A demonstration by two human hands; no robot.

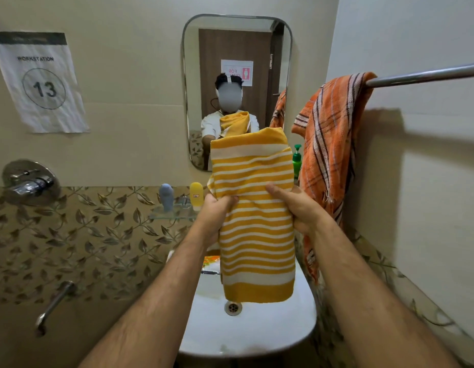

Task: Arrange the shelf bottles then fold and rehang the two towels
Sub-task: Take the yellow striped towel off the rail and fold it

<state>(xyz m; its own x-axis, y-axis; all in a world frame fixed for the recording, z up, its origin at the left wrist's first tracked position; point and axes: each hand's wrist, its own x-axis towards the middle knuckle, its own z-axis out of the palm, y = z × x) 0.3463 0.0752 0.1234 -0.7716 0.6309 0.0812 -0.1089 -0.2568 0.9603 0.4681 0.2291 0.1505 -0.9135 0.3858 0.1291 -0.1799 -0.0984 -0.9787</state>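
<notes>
From the head camera, the left hand [214, 208] and right hand [297, 208] each grip a side of one folded yellow striped towel [257, 235], fingers curled into the cloth and both thumbs pressed on its front, holding it up above the white sink [246, 333] so that it hides part of the mirror [236, 49] and the shelf. Just left of the left fingers stand two bottles, one blue [166, 195] and one yellow [196, 195], on the glass shelf [167, 215]; a third, green pump bottle [297, 158] peeks out above the right fingers. Right of the right fingers, one orange striped towel [329, 155] hangs bunched over the single metal rail [422, 77].
</notes>
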